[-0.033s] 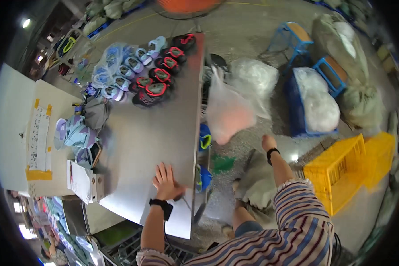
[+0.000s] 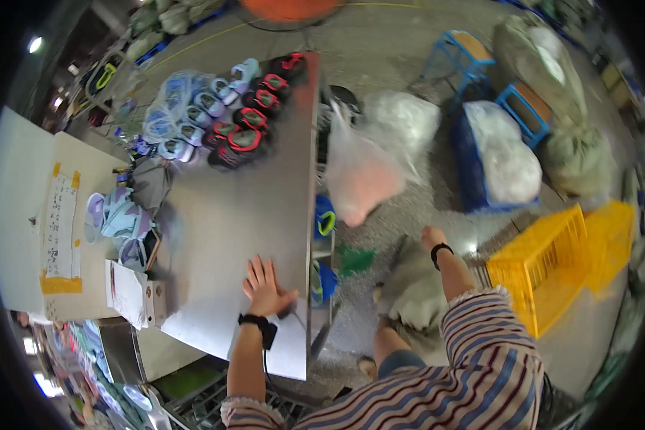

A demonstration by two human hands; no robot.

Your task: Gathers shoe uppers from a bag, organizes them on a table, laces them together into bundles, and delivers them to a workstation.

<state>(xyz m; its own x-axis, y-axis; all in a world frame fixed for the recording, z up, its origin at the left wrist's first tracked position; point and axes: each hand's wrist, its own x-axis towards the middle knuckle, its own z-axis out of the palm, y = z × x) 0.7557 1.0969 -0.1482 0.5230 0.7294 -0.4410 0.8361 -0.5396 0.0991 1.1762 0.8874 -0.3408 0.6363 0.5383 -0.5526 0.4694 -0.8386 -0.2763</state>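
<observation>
My left hand point(image 2: 264, 292) lies flat on the metal-topped table point(image 2: 222, 208), fingers spread, near its right edge. A black band and a dark device sit on that wrist. My right hand point(image 2: 432, 237) is out over the floor to the right, with its fingers curled closed. Just below and beside it is a grey-green woven sack point(image 2: 416, 290). Whether the fingers grip the sack or anything else is hidden. On the table's far end stand black-and-red shoes point(image 2: 245, 140) and light blue shoes point(image 2: 209, 104), several of each.
Beyond the sack hangs a clear bag with something orange point(image 2: 365, 179). Further right are a blue bin point(image 2: 473, 193) of plastic bags, a blue-framed stool point(image 2: 523, 111) and a yellow crate point(image 2: 537, 269). More shoes point(image 2: 125, 215) and a white box point(image 2: 132, 297) line the table's left side.
The whole view has shifted slightly, so things sit a little further left and higher. My left hand stays flat on the table, and my right hand stays closed by the sack.
</observation>
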